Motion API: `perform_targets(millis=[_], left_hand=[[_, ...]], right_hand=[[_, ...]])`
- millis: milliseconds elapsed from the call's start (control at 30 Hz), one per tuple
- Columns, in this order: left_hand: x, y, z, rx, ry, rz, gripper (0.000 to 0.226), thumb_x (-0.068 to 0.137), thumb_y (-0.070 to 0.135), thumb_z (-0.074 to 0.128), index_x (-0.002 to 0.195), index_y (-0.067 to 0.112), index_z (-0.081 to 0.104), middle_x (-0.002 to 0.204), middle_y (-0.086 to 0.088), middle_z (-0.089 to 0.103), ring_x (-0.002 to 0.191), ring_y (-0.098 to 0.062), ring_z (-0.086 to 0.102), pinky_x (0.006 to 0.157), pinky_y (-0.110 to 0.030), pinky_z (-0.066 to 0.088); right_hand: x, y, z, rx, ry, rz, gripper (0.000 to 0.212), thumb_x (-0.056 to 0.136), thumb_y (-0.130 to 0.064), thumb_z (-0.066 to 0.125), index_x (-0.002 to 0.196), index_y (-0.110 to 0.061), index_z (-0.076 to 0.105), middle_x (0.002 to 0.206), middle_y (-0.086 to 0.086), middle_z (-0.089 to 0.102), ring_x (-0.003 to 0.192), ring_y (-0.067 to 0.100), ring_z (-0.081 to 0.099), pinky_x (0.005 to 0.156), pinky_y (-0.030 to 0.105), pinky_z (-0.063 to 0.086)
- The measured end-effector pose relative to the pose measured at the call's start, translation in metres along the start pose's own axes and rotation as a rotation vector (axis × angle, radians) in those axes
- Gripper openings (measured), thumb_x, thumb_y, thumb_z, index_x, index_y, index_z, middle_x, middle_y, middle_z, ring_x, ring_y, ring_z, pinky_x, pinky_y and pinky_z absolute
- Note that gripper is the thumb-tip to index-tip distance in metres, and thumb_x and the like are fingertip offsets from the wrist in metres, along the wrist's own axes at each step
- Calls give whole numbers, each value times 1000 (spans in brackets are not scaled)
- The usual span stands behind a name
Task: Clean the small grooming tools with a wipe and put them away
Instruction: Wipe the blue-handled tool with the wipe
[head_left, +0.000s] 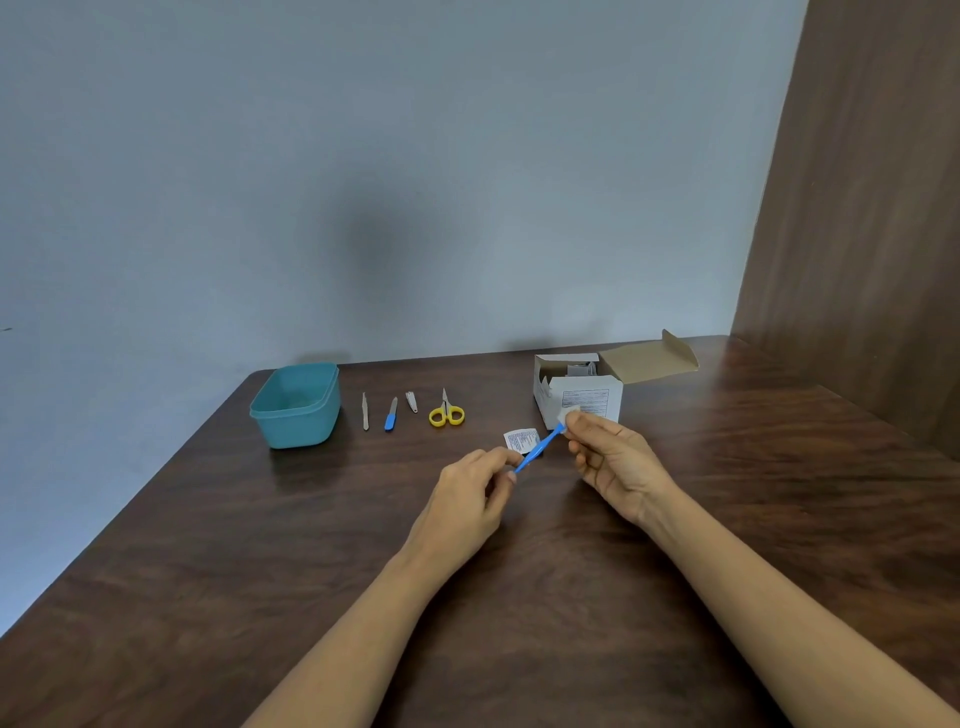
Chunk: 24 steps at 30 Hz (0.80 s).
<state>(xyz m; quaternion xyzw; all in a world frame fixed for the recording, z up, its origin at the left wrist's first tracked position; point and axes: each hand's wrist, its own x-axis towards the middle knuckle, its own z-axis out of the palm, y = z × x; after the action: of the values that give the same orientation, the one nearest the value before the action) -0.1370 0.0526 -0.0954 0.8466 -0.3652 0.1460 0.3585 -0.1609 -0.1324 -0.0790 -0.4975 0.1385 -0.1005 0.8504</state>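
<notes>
My left hand (475, 486) pinches the near end of a thin blue tool (540, 448) above the table. My right hand (610, 460) pinches a small white wipe (568, 414) round the tool's far end. Further back on the table lie, in a row, tweezers (365, 411), a blue-handled file (390, 414), small nail clippers (411, 401) and yellow-handled scissors (446, 413). A teal plastic tub (296, 405) stands open at the left of the row.
An open white cardboard box (576, 397) of wipe sachets stands behind my right hand, its flap folded back. A torn sachet wrapper (519, 439) lies under the blue tool. The dark wooden table (519, 597) meets a grey wall behind and a brown panel at right.
</notes>
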Motion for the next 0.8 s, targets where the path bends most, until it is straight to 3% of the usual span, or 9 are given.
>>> perform_targets(millis=[200, 367, 567, 800], left_hand=[[0, 0, 1, -13, -17, 3, 20, 96, 17, 51, 111, 20, 64, 83, 5, 57, 74, -9, 53, 60, -10, 37], [0, 1, 5, -18, -31, -1, 19, 97, 18, 51, 111, 20, 64, 86, 3, 59, 76, -10, 55, 62, -11, 39], [2, 0, 5, -11, -29, 9, 20, 96, 17, 51, 112, 19, 63, 87, 5, 59, 75, -7, 54, 63, -8, 38], [4, -2, 9, 25, -35, 39, 20, 96, 17, 52, 113, 18, 63, 84, 7, 58, 70, -3, 51, 63, -8, 36]], right_hand=[[1, 6, 2, -106, 73, -152, 2, 81, -11, 72, 80, -10, 73, 63, -1, 62, 60, 7, 48, 57, 20, 41], [5, 10, 1, -207, 108, -277, 7, 83, -10, 70, 78, -6, 73, 64, 3, 58, 62, 9, 47, 63, 24, 41], [10, 11, 0, -208, 106, -292, 8, 85, -6, 66, 79, -6, 71, 66, 4, 58, 62, 10, 47, 63, 23, 42], [17, 16, -1, -158, 140, -288, 6, 79, -13, 75, 76, -7, 74, 61, 1, 61, 59, 9, 46, 60, 23, 43]])
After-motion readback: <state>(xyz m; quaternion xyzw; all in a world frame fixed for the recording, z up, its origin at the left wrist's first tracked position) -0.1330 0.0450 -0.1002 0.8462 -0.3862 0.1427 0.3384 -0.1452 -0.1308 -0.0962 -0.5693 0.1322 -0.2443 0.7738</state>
